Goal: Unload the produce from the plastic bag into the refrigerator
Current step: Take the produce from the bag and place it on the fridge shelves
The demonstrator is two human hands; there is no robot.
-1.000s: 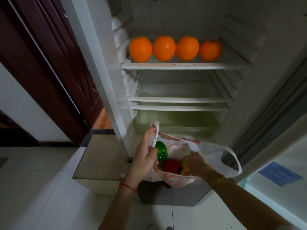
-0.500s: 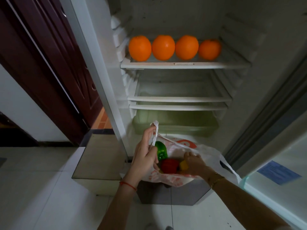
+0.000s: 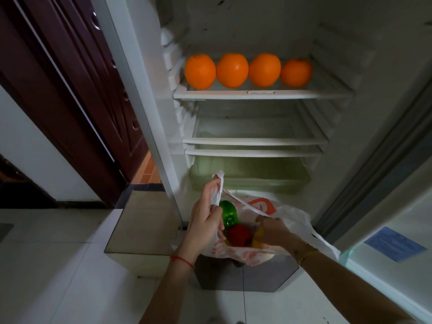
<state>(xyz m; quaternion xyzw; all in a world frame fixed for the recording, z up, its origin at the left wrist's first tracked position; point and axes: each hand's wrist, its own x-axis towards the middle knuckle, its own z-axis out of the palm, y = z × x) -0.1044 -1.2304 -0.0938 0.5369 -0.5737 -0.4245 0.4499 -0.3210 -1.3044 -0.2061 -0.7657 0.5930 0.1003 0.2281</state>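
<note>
A white plastic bag with orange print hangs open in front of the refrigerator's lower part. My left hand grips the bag's left handle and holds it up. Inside lie a green pepper, a red pepper and a yellow pepper. My right hand reaches into the bag and closes on the yellow pepper, which is mostly hidden under the fingers. Several oranges stand in a row on the refrigerator's top shelf.
The two lower shelves hold nothing, and a greenish crisper drawer sits below them. The open refrigerator door stands at the right. A dark wooden door is at the left. A low metallic box stands on the tiled floor.
My right hand has shifted a little up and left inside the bag, onto the yellow pepper. The bag's far side has lifted, showing its orange logo. My left hand stays on the handle.
</note>
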